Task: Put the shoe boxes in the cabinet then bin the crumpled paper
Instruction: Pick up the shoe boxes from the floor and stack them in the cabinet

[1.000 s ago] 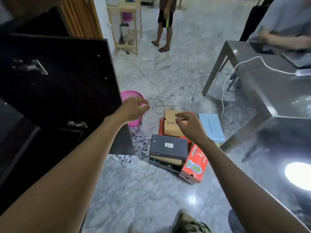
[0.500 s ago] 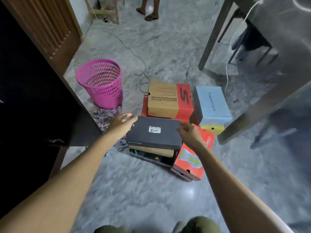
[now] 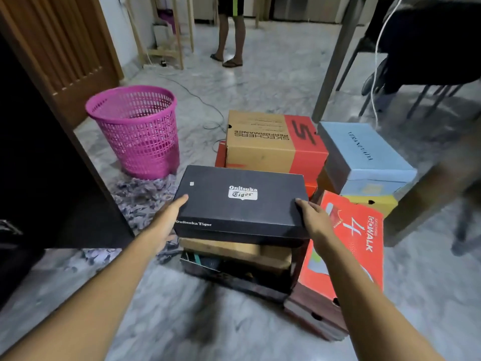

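Observation:
A black Onitsuka Tiger shoe box (image 3: 242,204) tops a stack on the floor, over a brown box (image 3: 234,250) and a dark open box (image 3: 234,276). My left hand (image 3: 166,220) grips its left end, thumb on the lid. My right hand (image 3: 315,220) holds the right end, fingers on the lid's corner. Behind are a brown-and-red Skechers box (image 3: 270,147) and a light blue box (image 3: 364,155) on a yellow one (image 3: 374,203). A red GoWalk box (image 3: 348,246) leans at the right. Crumpled grey patterned paper (image 3: 140,199) lies beside a pink mesh bin (image 3: 138,131). The dark cabinet's open door (image 3: 52,178) is at the left.
A grey table leg (image 3: 335,63) and chair legs (image 3: 421,100) stand at the right behind the boxes. A cable (image 3: 197,97) trails over the marble floor. A person's legs (image 3: 231,35) are at the back, next to a wooden shelf (image 3: 166,48).
The camera has come closer and lower. Both hands have dropped from mid-air onto the ends of the black box and now hold it.

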`<state>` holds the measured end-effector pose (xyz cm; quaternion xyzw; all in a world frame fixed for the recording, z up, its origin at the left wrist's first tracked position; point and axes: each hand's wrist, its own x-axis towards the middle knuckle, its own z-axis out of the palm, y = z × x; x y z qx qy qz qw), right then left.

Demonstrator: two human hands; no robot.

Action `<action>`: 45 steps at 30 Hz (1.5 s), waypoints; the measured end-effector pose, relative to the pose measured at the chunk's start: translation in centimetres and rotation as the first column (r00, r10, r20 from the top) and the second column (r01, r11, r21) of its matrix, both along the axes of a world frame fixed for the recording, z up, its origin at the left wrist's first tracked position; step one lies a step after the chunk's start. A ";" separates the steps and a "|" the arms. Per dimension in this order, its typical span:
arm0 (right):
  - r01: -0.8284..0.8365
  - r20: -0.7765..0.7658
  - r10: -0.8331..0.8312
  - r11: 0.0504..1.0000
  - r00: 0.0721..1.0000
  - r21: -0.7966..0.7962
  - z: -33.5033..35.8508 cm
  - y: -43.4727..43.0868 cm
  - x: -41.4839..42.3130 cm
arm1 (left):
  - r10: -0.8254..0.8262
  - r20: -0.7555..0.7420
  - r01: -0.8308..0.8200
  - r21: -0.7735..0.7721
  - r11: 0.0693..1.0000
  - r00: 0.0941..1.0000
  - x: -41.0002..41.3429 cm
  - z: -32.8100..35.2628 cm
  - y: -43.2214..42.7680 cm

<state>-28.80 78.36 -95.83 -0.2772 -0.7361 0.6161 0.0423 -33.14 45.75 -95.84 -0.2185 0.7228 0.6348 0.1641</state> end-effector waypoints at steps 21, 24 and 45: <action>-0.276 -0.209 0.227 0.929 0.951 -0.247 1.3 -5.9 5.4 | 0.177 -0.140 -0.149 0.186 0.971 0.974 10.9 0.8 -8.2; -0.300 -0.229 0.243 0.918 0.943 -0.260 0.5 -9.5 6.7 | 0.286 -0.178 -0.255 0.176 0.951 0.942 14.1 0.6 -11.2; -0.869 -0.243 0.860 0.483 0.448 0.106 1.3 -46.5 2.0 | 0.972 -0.214 -0.960 0.236 0.149 0.098 30.6 -1.1 -31.5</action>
